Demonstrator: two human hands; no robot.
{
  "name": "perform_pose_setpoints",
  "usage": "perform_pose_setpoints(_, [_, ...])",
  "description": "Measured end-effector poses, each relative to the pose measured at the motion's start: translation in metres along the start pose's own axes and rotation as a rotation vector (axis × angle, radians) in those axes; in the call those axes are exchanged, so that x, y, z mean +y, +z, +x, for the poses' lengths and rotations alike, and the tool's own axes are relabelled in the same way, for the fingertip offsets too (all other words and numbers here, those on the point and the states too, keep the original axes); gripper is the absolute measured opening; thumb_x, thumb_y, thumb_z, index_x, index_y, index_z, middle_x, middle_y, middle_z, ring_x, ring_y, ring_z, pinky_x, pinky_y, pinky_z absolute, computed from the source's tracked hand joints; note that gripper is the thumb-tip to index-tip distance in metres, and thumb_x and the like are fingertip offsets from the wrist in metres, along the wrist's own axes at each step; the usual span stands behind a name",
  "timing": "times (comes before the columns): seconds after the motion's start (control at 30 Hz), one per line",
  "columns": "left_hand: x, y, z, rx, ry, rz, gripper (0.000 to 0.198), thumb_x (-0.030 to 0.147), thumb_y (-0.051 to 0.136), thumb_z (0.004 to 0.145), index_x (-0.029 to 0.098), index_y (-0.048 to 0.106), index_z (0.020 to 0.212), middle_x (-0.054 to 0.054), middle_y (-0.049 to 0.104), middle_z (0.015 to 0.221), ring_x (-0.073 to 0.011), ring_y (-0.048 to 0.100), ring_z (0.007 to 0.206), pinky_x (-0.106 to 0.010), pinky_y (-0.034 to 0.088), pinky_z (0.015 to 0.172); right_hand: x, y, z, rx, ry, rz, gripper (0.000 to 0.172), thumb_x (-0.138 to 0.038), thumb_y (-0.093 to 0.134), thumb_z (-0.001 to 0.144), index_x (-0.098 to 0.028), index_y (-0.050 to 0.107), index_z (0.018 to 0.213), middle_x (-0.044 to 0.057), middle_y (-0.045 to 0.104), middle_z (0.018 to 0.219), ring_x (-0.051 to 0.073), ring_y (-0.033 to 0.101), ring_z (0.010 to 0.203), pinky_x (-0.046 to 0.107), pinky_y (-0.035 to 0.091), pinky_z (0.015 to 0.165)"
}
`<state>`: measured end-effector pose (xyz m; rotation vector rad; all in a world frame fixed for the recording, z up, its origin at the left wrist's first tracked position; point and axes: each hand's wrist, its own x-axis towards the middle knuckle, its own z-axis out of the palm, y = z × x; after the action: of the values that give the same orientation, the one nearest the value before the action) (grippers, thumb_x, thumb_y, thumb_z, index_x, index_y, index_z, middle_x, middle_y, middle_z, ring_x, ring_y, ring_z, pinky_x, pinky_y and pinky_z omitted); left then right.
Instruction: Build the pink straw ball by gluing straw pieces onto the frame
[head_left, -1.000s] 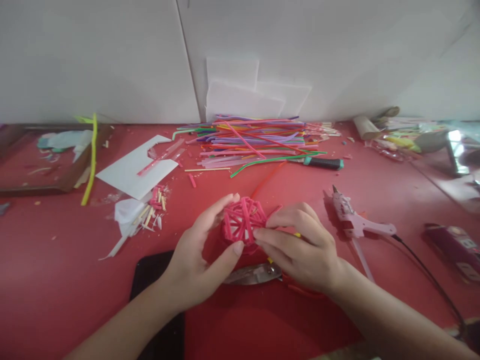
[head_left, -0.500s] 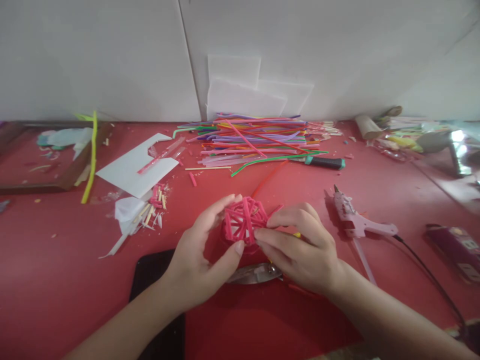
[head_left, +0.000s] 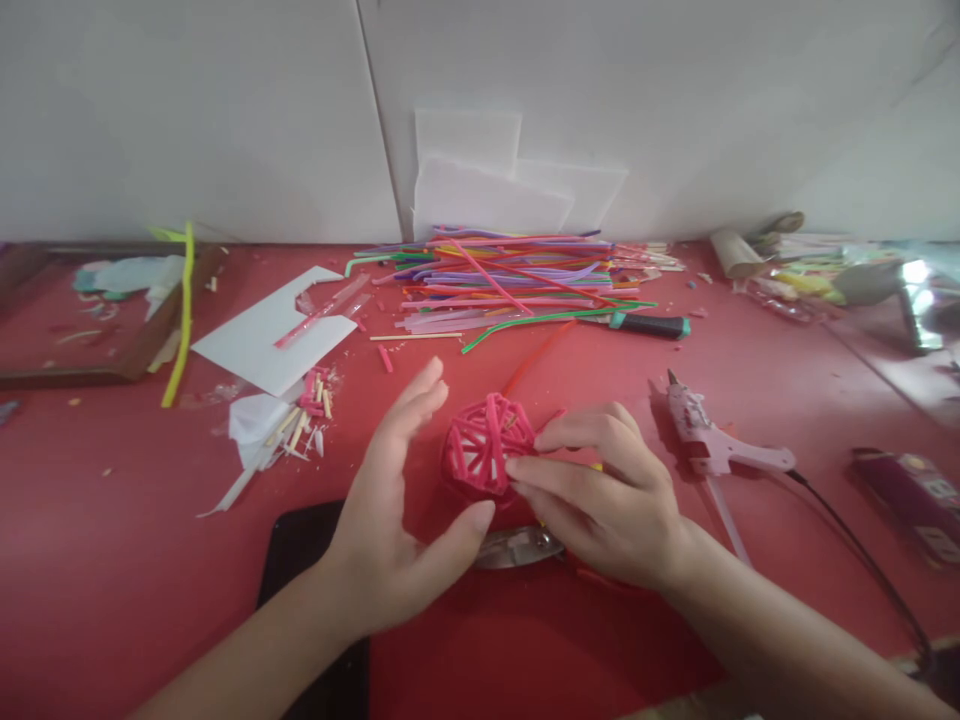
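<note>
A small round openwork piece (head_left: 491, 445), built of crossing pink-red pipe cleaners over white, is in front of me. My right hand (head_left: 600, 490) pinches its right side with thumb and fingers. To its left, my left hand (head_left: 405, 500) is spread, thumb and fingers apart around the piece without gripping it. Below the piece lies a metal cutting tool (head_left: 519, 548), its jaws showing and its handles partly hidden under my right hand. A red pipe cleaner (head_left: 536, 360) runs behind the piece towards the pile at the back.
Behind lies a pile of coloured pipe cleaners (head_left: 517, 275) beside a black-handled cutter (head_left: 649, 326). A pink glue gun (head_left: 724, 445) with a cord lies at right. At left are cut white card (head_left: 262, 340), stick scraps (head_left: 304, 415) and a brown tray (head_left: 135, 362). A black phone-like slab (head_left: 307, 530) lies under my left forearm.
My left hand has let go of the openwork piece and opened out to the left. The right hand keeps its pinch, nearly unmoved.
</note>
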<state>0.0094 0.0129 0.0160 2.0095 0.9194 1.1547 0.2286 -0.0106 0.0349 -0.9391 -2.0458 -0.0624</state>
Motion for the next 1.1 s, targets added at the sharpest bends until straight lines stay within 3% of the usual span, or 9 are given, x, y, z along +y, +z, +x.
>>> perform_pose_setpoints(0.13, [0.005,-0.010,0.003,0.145,0.309,0.314,0.045,0.018,0.077,0.076,0.023,0.059,0.117,-0.012,0.050,0.145,-0.0322,0.052,0.133,-0.054,0.051,0.107,0.003,-0.008,0.003,0.050,0.072,0.090,0.021,-0.006,0.063,0.084,-0.015,0.066,0.104,0.006,0.063,0.092,0.016,0.060,0.082,0.034,0.051,0.071])
perform_pose_setpoints(0.2, [0.007,-0.016,0.004,0.103,0.474,0.483,0.030,0.016,0.080,0.076,0.023,0.064,0.101,-0.008,0.057,0.133,-0.0285,0.057,0.125,-0.049,0.052,0.105,0.005,-0.009,0.003,0.062,0.120,0.098,0.018,-0.005,0.062,0.084,-0.015,0.067,0.099,0.007,0.063,0.091,0.016,0.060,0.082,0.033,0.051,0.071])
perform_pose_setpoints(0.27, [0.008,-0.020,0.005,0.045,0.561,0.566,0.028,0.014,0.082,0.076,0.024,0.068,0.099,-0.006,0.060,0.124,-0.0267,0.058,0.122,-0.048,0.050,0.108,0.006,-0.009,0.002,0.054,0.142,0.113,0.015,-0.005,0.063,0.084,-0.014,0.068,0.096,0.007,0.063,0.091,0.016,0.060,0.081,0.032,0.051,0.071])
perform_pose_setpoints(0.57, [0.008,-0.018,0.006,0.046,0.564,0.569,0.035,0.002,0.080,0.076,0.021,0.074,0.104,-0.005,0.064,0.117,-0.0255,0.059,0.116,-0.048,0.048,0.108,0.004,-0.003,-0.001,0.033,0.099,0.131,0.016,-0.002,0.065,0.082,-0.014,0.069,0.091,0.007,0.062,0.088,0.014,0.059,0.078,0.032,0.049,0.069])
perform_pose_setpoints(1.1, [0.010,-0.013,0.007,0.077,0.577,0.556,0.031,0.003,0.079,0.077,0.019,0.072,0.102,-0.007,0.066,0.113,-0.0245,0.062,0.111,-0.046,0.051,0.104,0.007,-0.001,-0.004,0.022,0.086,0.114,0.016,-0.003,0.064,0.082,-0.016,0.067,0.091,0.007,0.062,0.090,0.015,0.058,0.078,0.033,0.049,0.071])
